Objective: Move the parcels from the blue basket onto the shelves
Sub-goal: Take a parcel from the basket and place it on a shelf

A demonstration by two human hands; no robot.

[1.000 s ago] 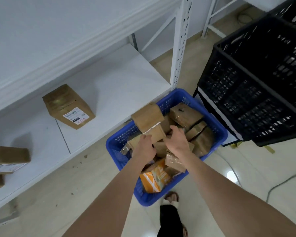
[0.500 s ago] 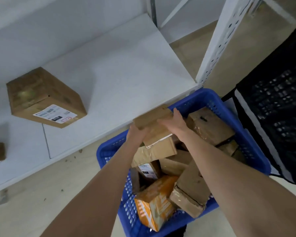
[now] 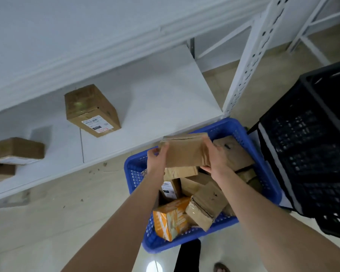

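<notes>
A brown cardboard parcel [image 3: 185,149] is held above the blue basket [image 3: 267,173], close to the front edge of the low white shelf [image 3: 155,99]. My left hand [image 3: 156,159] grips its left end and my right hand [image 3: 214,158] grips its right end. Several more brown parcels and an orange box [image 3: 170,218] lie in the basket below. On the shelf stand a labelled brown parcel [image 3: 91,110] and, at the far left, two stacked parcels [image 3: 16,150].
A black crate [image 3: 312,146] stands right of the basket. A white perforated shelf post [image 3: 251,55] rises behind the basket. An upper shelf board [image 3: 86,36] overhangs the low shelf. Beige floor lies in front, with my foot [image 3: 221,267] at the bottom.
Both hands have lifted the parcel out of the basket and carried it up toward the shelf edge. The view has swung so the shelf parcels sit further right.
</notes>
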